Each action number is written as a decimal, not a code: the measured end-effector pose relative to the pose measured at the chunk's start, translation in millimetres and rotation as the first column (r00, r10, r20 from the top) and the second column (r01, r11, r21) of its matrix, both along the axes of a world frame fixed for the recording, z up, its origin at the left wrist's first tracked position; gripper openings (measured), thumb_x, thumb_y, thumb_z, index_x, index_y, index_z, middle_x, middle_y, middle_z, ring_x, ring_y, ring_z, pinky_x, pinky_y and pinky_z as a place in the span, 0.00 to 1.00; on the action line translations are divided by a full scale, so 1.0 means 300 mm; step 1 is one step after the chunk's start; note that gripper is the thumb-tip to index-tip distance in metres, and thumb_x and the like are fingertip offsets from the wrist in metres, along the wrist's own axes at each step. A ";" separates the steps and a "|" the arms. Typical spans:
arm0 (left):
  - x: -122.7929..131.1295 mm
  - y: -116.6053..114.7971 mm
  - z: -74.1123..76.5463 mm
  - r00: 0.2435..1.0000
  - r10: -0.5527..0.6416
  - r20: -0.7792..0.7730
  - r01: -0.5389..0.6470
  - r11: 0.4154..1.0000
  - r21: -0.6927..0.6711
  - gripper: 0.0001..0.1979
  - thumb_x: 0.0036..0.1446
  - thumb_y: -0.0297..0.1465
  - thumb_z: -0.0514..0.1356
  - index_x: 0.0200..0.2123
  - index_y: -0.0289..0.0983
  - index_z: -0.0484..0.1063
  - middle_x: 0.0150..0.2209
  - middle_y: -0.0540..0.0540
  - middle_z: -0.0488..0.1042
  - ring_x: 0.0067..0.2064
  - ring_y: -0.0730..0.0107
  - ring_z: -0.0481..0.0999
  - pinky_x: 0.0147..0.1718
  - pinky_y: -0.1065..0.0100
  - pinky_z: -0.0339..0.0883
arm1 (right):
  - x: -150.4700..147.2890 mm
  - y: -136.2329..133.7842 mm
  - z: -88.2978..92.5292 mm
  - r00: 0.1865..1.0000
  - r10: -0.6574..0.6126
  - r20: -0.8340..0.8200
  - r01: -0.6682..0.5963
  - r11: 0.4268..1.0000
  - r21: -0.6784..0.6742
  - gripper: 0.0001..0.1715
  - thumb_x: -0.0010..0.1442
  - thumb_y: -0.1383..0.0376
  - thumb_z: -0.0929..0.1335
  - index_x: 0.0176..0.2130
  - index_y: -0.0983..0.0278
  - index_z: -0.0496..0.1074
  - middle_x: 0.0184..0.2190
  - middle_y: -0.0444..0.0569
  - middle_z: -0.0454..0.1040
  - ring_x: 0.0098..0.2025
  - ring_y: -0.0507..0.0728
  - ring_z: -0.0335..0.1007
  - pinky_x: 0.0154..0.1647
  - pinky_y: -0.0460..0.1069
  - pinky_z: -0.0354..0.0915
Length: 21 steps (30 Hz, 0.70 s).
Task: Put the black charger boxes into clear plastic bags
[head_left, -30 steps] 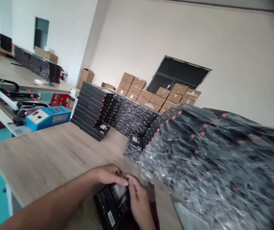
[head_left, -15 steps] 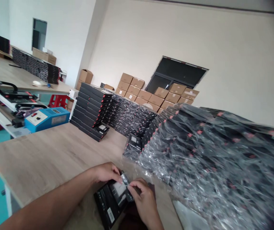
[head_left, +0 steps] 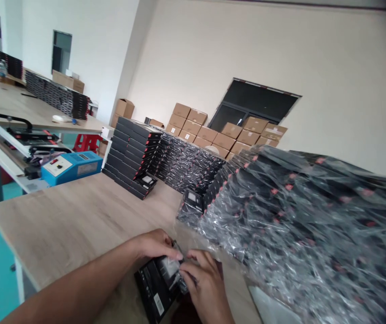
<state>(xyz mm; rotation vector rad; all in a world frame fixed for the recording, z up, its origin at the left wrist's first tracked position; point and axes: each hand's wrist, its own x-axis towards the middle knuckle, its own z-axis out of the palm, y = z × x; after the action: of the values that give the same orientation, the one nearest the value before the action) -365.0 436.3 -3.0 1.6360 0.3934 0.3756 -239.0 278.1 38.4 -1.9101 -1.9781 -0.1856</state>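
A flat black box (head_left: pixel 152 288) with a white barcode label and a pale panel lies tilted at the table's front edge. My left hand (head_left: pixel 157 244) is at its far edge, thumb and fingers pinched on a crumpled clear plastic bag (head_left: pixel 172 264). From the right, my right hand (head_left: pixel 206 281) pinches the same plastic close to the left thumb, over the box's right end. Both hands are closed. How far the plastic covers the box is hard to make out.
Plastic-wrapped black boxes (head_left: pixel 280 234) are piled along the right. Unwrapped black boxes (head_left: pixel 128 153) stand stacked at the table's (head_left: pixel 78 216) back. A blue machine (head_left: pixel 73 167) sits beyond the left edge. Brown cartons (head_left: pixel 209 134) line the wall.
Both hands stay at the box's far right end; my left thumb has slid right along the plastic, nearer my right fingers. The view has shifted slightly.
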 end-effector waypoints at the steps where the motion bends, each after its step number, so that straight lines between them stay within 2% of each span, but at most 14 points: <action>1: 0.004 0.006 -0.009 1.000 0.001 -0.015 -0.002 1.000 -0.005 0.19 0.33 0.43 0.69 0.21 0.32 0.75 0.18 0.54 0.65 0.23 0.76 0.58 0.24 0.71 0.50 | -0.003 0.000 0.003 1.000 -0.001 0.030 0.001 1.000 0.002 0.12 0.59 0.65 0.65 0.29 0.54 0.77 0.40 0.48 0.72 0.44 0.60 0.65 0.44 0.54 0.62; 4: 0.005 0.023 -0.029 1.000 -0.029 -0.006 0.028 0.997 -0.076 0.18 0.32 0.42 0.69 0.22 0.32 0.76 0.18 0.53 0.67 0.23 0.75 0.61 0.25 0.71 0.53 | 0.027 -0.005 0.000 0.995 -0.057 0.077 0.053 0.997 0.054 0.11 0.58 0.64 0.65 0.29 0.53 0.77 0.38 0.48 0.73 0.42 0.60 0.65 0.42 0.54 0.61; 6: 0.000 0.027 -0.033 0.999 -0.050 0.008 0.050 0.989 -0.138 0.19 0.33 0.42 0.69 0.25 0.32 0.78 0.20 0.51 0.70 0.24 0.73 0.64 0.26 0.71 0.55 | 0.062 -0.011 -0.012 0.992 -0.117 0.052 0.110 0.987 0.114 0.10 0.58 0.63 0.65 0.30 0.54 0.77 0.36 0.48 0.73 0.40 0.60 0.66 0.41 0.55 0.61; 11: -0.006 0.016 -0.029 0.997 -0.074 0.023 0.077 0.982 -0.174 0.21 0.31 0.43 0.70 0.26 0.32 0.79 0.23 0.49 0.73 0.25 0.71 0.67 0.28 0.70 0.59 | 0.094 -0.014 -0.046 0.974 -0.137 -0.179 0.173 0.964 0.202 0.06 0.55 0.59 0.68 0.34 0.56 0.76 0.37 0.48 0.74 0.41 0.60 0.67 0.44 0.54 0.62; 13: -0.002 0.010 -0.031 0.996 -0.075 0.047 0.082 0.982 -0.168 0.20 0.31 0.43 0.70 0.25 0.33 0.79 0.23 0.49 0.74 0.26 0.71 0.67 0.30 0.69 0.59 | 0.072 -0.007 -0.051 0.956 -0.126 -0.263 0.180 0.965 0.191 0.10 0.53 0.57 0.70 0.36 0.57 0.75 0.36 0.47 0.74 0.40 0.59 0.68 0.43 0.52 0.62; 18: 0.007 0.007 -0.041 0.996 -0.073 0.053 0.081 0.983 -0.166 0.19 0.31 0.41 0.71 0.24 0.32 0.78 0.21 0.50 0.72 0.26 0.72 0.66 0.31 0.70 0.60 | 0.026 0.011 -0.054 0.912 -0.107 -0.396 0.146 0.987 0.068 0.12 0.56 0.56 0.68 0.27 0.59 0.74 0.27 0.46 0.74 0.32 0.57 0.69 0.35 0.48 0.62; 21: 0.006 0.017 -0.041 0.998 -0.062 0.013 0.063 0.988 -0.138 0.18 0.31 0.40 0.70 0.24 0.32 0.78 0.19 0.51 0.70 0.25 0.73 0.65 0.29 0.71 0.58 | 0.041 0.009 -0.054 0.851 -0.163 -0.500 0.216 0.975 0.050 0.15 0.57 0.54 0.66 0.29 0.61 0.75 0.26 0.46 0.76 0.29 0.56 0.70 0.32 0.47 0.62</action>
<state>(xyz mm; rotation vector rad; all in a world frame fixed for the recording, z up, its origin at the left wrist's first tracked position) -363.3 441.3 -15.4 1.5069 0.3535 0.3015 -226.7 280.6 22.2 -1.8520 -1.4146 0.1376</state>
